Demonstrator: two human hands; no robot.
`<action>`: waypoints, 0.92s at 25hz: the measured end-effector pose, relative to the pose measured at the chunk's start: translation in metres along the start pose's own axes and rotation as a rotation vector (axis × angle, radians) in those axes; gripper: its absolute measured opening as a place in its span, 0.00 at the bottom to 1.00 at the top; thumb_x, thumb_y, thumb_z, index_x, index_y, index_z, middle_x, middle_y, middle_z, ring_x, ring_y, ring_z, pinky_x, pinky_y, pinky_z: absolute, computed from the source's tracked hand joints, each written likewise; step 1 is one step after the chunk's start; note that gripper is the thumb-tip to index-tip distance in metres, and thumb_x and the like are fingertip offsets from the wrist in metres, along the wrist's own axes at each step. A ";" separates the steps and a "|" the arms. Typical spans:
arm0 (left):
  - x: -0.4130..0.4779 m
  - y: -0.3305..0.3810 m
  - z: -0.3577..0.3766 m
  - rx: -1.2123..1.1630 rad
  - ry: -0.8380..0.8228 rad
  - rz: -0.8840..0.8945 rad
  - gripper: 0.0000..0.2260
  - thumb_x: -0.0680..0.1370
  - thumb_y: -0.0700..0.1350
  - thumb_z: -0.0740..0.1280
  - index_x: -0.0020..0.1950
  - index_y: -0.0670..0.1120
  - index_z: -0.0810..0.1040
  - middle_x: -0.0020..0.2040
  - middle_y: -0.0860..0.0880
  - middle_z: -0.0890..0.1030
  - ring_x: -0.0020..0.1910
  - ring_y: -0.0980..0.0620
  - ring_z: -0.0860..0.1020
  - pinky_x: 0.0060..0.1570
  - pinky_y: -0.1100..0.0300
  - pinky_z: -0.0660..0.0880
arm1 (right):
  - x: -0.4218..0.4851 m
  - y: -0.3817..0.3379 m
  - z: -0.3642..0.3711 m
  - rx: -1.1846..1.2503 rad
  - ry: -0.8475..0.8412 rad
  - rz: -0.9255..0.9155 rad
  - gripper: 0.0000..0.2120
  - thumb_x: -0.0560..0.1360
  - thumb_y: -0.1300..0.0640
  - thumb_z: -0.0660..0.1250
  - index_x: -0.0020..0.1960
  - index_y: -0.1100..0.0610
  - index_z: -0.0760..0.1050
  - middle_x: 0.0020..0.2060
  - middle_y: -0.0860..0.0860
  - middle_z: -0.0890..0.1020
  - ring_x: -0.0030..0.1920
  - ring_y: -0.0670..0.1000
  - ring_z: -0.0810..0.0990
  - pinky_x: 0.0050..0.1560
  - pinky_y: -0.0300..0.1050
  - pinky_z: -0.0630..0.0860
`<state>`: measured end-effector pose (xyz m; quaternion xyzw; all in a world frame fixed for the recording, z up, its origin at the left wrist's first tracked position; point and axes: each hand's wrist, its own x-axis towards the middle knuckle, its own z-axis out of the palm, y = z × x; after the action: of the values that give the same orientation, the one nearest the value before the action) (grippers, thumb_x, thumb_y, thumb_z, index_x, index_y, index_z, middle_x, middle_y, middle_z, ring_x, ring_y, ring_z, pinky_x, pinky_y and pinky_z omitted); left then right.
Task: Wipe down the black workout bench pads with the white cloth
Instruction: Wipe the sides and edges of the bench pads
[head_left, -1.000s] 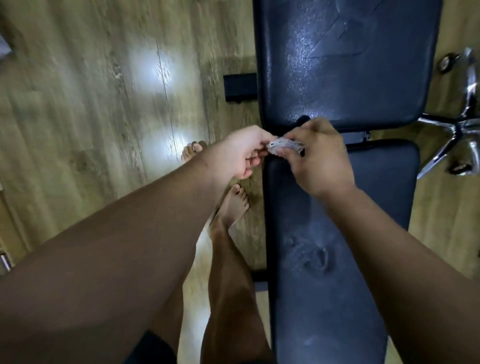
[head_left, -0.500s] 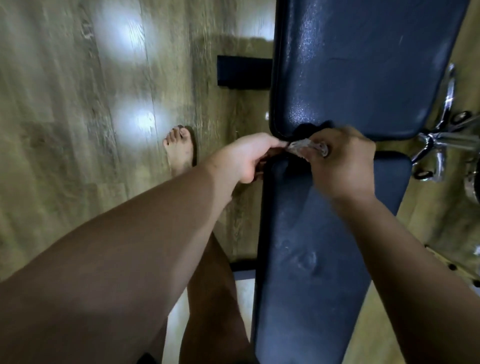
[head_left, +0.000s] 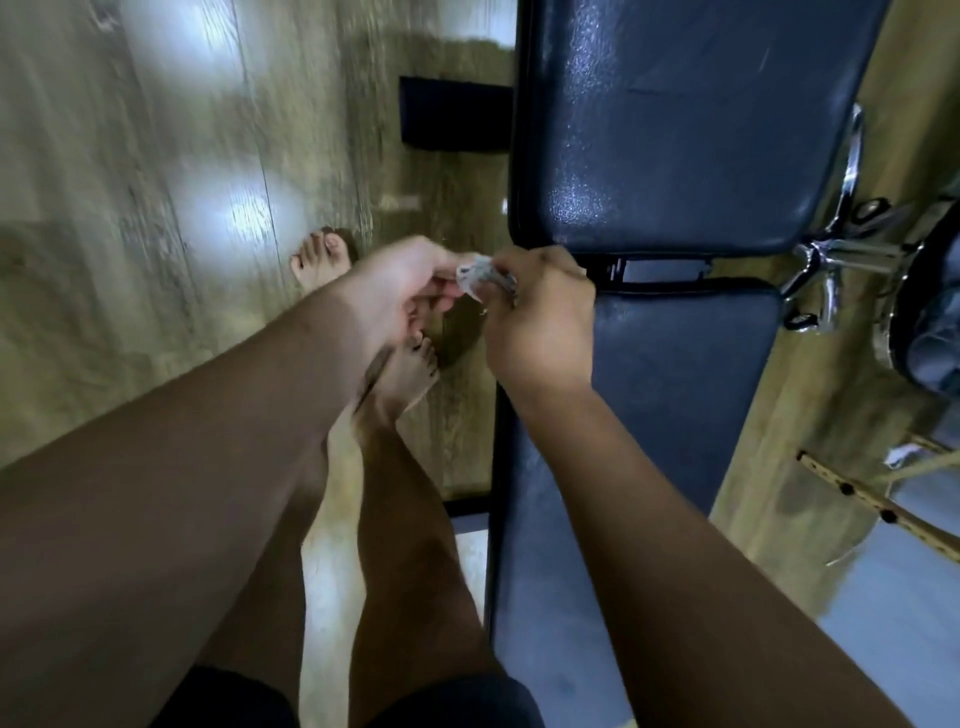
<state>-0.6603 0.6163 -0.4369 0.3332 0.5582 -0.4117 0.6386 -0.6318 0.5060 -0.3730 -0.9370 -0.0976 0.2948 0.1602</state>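
While left grip (head_left: 397, 283) and right grip (head_left: 540, 325) pinch the wadded cloth (head_left: 475, 274), spreading it would cover the pads (head_left: 675, 135) better.

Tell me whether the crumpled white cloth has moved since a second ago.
Yes: the white cloth went left, off the black padded bench, past its left edge.

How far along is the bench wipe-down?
Done: unclear; the upper pad glistens, maybe wet, maybe glare. In hand: left hand and right hand pinch the bunched white cloth between them, off the pads. Left: apparently wiping the lower pad, possibly both.
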 end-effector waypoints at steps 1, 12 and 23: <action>-0.005 -0.003 0.002 0.020 0.007 0.016 0.10 0.77 0.47 0.66 0.36 0.49 0.78 0.32 0.54 0.80 0.35 0.55 0.74 0.38 0.58 0.67 | -0.001 0.004 -0.003 0.024 0.016 -0.002 0.07 0.74 0.60 0.67 0.50 0.56 0.81 0.49 0.56 0.77 0.44 0.57 0.79 0.46 0.47 0.77; -0.016 0.000 0.037 -0.279 -0.076 0.118 0.06 0.79 0.45 0.65 0.42 0.49 0.77 0.37 0.52 0.81 0.34 0.56 0.77 0.40 0.58 0.65 | 0.010 0.037 -0.021 -0.045 0.198 -0.081 0.07 0.73 0.55 0.71 0.49 0.56 0.82 0.42 0.53 0.78 0.38 0.48 0.74 0.39 0.35 0.65; -0.008 -0.034 0.057 -0.311 0.244 0.780 0.23 0.74 0.41 0.72 0.68 0.48 0.77 0.58 0.49 0.83 0.53 0.56 0.82 0.58 0.53 0.79 | 0.046 0.011 -0.040 0.011 -0.022 -0.187 0.06 0.76 0.52 0.69 0.43 0.53 0.81 0.31 0.44 0.81 0.34 0.43 0.80 0.41 0.39 0.76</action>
<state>-0.6663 0.5522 -0.4189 0.4651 0.5173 -0.0081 0.7183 -0.5707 0.4990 -0.3702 -0.9196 -0.1847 0.2893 0.1908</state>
